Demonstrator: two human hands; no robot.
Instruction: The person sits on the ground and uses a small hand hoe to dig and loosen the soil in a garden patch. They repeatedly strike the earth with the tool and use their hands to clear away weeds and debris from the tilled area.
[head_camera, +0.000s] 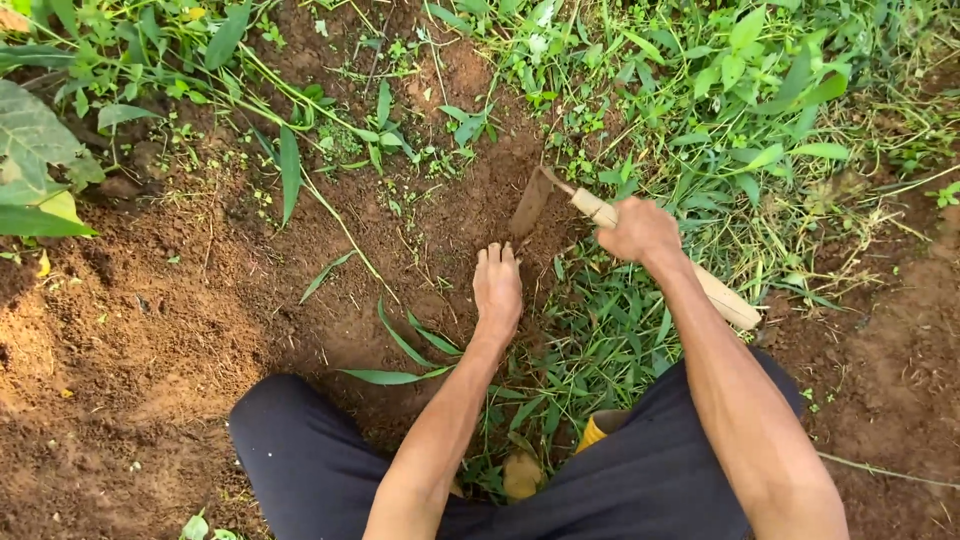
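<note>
My right hand (641, 231) grips the pale wooden handle (722, 298) of a small hand hoe. Its soil-caked metal blade (529, 203) is sunk into the reddish-brown earth just above my left hand. My left hand (497, 285) lies flat, palm down with fingers together, on the loose soil at the edge of a grass patch, a short way left of the blade. Both forearms reach out from my squatting legs in dark trousers (300, 450).
Bare reddish soil (150, 330) spreads to the left and centre. Dense green weeds and grass (720, 110) cover the right and top. Broad leaves (35, 150) hang at the left edge. A yellow sandal (592, 432) shows between my knees.
</note>
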